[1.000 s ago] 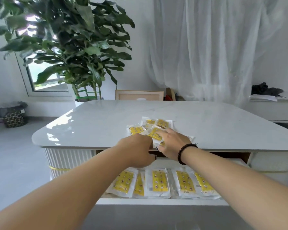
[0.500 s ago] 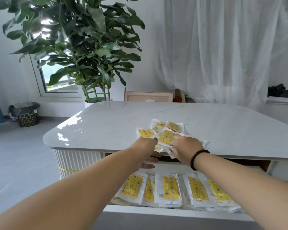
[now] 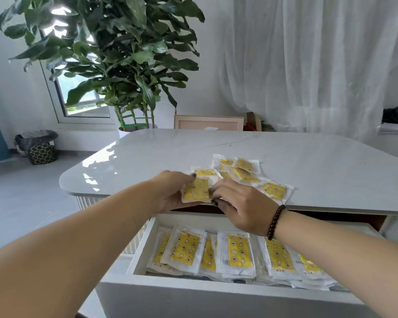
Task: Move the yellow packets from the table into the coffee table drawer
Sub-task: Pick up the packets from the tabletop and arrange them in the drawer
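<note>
The left hand has its grip around a yellow packet at the desk edge, the right hand seems to pinch it too, above the open drawer full of packets.

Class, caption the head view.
Both hands, left and right, grip a yellow packet above the open drawer.

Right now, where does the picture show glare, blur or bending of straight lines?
Head view: window glare lies on the table top at its left corner; the drawer front and table edge bow from the wide lens; the plant leaves have bright blown spots; hands and packets look fairly sharp.
</note>
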Motion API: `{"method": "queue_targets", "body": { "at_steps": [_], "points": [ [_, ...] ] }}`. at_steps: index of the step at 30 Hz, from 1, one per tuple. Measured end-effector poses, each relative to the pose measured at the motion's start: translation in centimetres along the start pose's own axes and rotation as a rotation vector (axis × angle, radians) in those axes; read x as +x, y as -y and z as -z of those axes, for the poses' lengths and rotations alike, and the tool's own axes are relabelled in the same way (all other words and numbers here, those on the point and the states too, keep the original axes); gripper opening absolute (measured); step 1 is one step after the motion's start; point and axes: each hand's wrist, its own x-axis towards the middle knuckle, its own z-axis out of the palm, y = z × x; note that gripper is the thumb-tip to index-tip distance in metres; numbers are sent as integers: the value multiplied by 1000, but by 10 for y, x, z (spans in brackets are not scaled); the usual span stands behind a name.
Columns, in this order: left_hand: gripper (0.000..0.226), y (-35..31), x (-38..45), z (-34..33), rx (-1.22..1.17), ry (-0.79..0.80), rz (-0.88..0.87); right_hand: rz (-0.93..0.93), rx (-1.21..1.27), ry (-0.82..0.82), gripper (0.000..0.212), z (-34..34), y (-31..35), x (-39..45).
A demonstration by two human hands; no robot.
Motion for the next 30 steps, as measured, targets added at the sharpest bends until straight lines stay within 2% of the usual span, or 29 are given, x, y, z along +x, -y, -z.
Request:
{"method": "queue_targets", "body": {
  "at_steps": [2,4,7,9,10,12,14,16,18,21,24,25,27,30],
  "points": [
    [24,1,0,3,88,-75,-76,-54,-50,35,34,2,-4,-2],
    [25,1,0,5,102,-120,-116,-201,-159,116,57,8,-14,-6],
    [17,0,-2,7,108,-155,-137,-584,-310,336,88,19,-36,-14],
    [11,-1,-4,9,120,-183,-135,-853,-261,512,100,29,-48,-22],
    [14,-2,-5,9,126,-196,-132,-923,-227,603,101,34,-52,-27],
    [28,-2,-8,8,139,-206,-136,-947,-223,693,86,44,-57,-31],
    [60,-2,-7,7,122,-186,-129,-933,-258,642,54,55,-60,-32],
    [79,-2,-8,5,124,-150,-122,-938,-258,566,31,63,-64,-34],
    [75,-1,-7,3,124,-128,-133,-960,-262,518,27,68,-66,-40],
    [46,1,-7,-1,147,-87,-157,-951,-270,477,20,68,-63,-50],
    [38,3,-10,-7,172,-55,-168,-894,-333,590,58,62,-54,-57],
    [38,2,-11,-9,166,-49,-169,-847,-405,617,54,59,-52,-57],
    [47,2,-13,-12,135,-42,-166,-780,-539,605,28,58,-52,-56],
    [75,4,-12,-15,131,-70,-158,-854,-687,573,28,67,-52,-51]
  ]
}}
